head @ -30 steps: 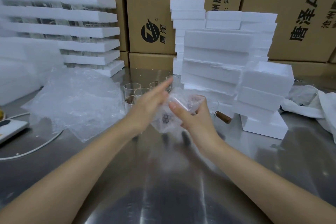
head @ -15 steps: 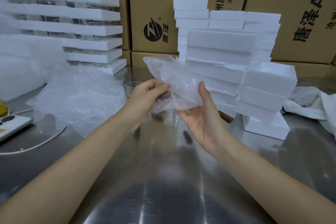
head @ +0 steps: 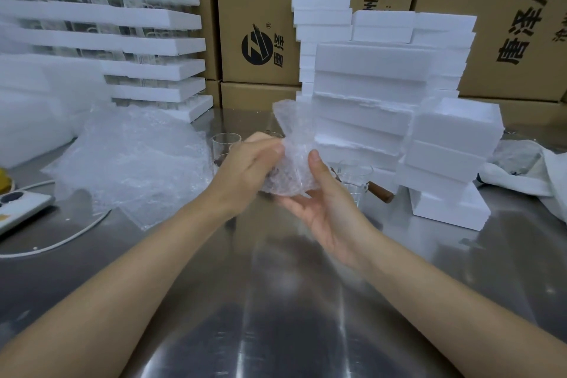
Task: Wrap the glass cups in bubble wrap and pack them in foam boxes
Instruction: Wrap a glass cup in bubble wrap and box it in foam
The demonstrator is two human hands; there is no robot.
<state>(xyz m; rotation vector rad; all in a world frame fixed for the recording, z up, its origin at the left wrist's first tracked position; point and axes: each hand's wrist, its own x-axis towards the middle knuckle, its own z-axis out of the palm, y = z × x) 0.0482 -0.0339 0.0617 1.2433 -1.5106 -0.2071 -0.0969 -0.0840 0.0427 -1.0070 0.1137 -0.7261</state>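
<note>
1. Counter (head: 276,301): bare steel nearest me. Both my forearms cross it and meet at centre.
2. Right hand (head: 325,202): palm up beneath the wrapped cup (head: 291,172), thumb pressed on its front. It acts as a cradle, so the glass cannot drop while I work the sheet.
3. Left hand (head: 245,169): fingers curled over the bundle's left side, gripping the wrap. The hands are close together, both clamped on this one item, which is held above the counter.
4. Wrapped cup: the glass hardly shows through the bubbles. A loose tail (head: 291,116) of sheet stands up at the far side. I judge the wrapping half done, with the tail not yet folded in.
5. Cups (head: 225,144): bare, upright just behind my hands, within easy reach for the next turn. One to the right (head: 356,175) has a wooden handle.
6. Wrap pile (head: 132,159): loose sheets heaped on the left, near my left hand.
7. Foam boxes (head: 368,101): white, stacked to the right and near enough to receive the bundle.
8. Foam trays (head: 138,40): stacked far left, with glassware between the layers.
9. Cartons (head: 260,9): brown, printed, along the back wall.
</note>
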